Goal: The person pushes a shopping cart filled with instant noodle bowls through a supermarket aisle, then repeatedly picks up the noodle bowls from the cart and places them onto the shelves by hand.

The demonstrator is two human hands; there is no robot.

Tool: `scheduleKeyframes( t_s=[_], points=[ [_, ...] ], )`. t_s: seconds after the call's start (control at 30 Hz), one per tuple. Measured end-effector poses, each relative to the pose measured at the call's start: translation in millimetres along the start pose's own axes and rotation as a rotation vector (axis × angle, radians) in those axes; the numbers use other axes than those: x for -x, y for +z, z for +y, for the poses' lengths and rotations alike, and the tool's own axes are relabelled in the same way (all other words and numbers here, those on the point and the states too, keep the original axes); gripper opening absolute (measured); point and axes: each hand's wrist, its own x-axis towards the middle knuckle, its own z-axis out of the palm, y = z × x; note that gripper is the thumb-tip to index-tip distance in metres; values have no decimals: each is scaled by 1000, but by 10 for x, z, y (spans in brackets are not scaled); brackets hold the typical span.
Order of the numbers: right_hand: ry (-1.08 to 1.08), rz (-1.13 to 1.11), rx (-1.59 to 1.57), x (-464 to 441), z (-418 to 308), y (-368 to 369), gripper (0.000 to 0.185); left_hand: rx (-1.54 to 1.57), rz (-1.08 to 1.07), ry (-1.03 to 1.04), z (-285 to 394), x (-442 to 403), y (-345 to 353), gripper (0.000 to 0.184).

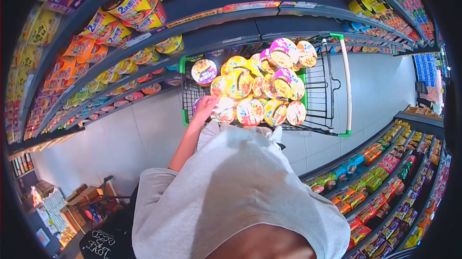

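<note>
A shopping cart [315, 85] with a black wire basket and green corners stands in front of me, loaded with several instant noodle cups. At the cart's near left side, my left hand [207, 107] has its fingers on the edge of an instant noodle cup [225, 110]; glare washes out the fingertips. Right of that cup lie another noodle cup with a "2" on its lid [250, 111] and a yellow-rimmed cup [275, 112]. A purple-lidded cup [204, 71] sits in the far left corner. No part of my right hand shows.
Shelves of noodle cups [137, 11] run along the far and left sides. Bagged packets fill a low rack [380, 177] at the right. Pale floor tiles [375, 90] lie between. Cardboard boxes [89, 194] and a dark bag [103, 242] are at the lower left.
</note>
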Motion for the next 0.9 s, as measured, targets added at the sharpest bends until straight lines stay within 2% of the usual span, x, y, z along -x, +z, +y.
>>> scheduleKeyframes(
  t_s=[0.13,0.3,0.67,0.8,0.83,0.9],
  points=[
    [-10,-28,19,-104,-63,-89,35,-91,13,51,41,61,110,34],
    [-9,-55,39,-239,-73,-249,35,-160,56,17,71,50,383,31],
    [2,-72,38,-592,-4,-735,34,-179,-59,103,95,32,1423,28],
    [10,-83,42,-699,56,-939,34,-233,-81,71,-16,-16,1734,29],
    [14,-84,41,-718,83,-987,34,-304,-77,159,-31,-41,1833,30],
    [24,-84,36,-731,154,-1088,34,-360,-103,160,-52,-103,1988,35]
  ],
)
